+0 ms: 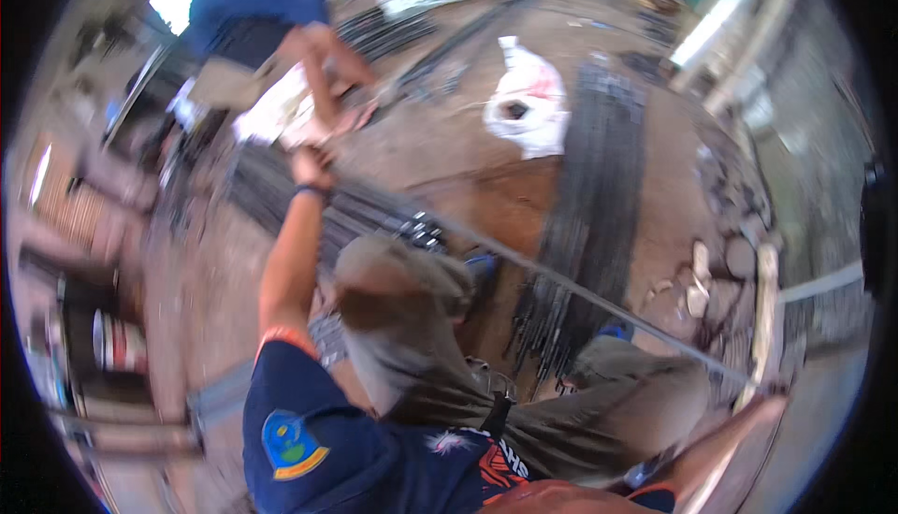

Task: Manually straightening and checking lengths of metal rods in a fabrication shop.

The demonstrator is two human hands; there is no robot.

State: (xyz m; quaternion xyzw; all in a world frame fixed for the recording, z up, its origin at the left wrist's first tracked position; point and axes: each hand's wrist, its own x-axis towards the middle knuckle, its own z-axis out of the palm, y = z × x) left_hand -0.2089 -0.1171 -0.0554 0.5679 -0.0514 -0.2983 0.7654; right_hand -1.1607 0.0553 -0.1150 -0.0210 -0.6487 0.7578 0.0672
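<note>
A long thin metal rod (580, 291) slants across in front of me, from upper left down to the far right. At its upper left end my left hand (311, 168) is closed around it, with the arm stretched out. My right hand (769, 408) is at the other end, near the right rim, closed on the rod, its fingers blurred. Beneath the rod lie a dark bundle of rods (599, 187) on the right and another bundle (267, 182) under my left hand. Small shiny metal pieces (423, 231) sit by my knee.
Another person (257, 9) in blue bends over a pale sack (281, 107) at the upper left. A white sack (533, 102) with a dark opening lies on the brown floor. Stones and wood pieces (697, 289) line the right side. A white container (117, 343) stands at left.
</note>
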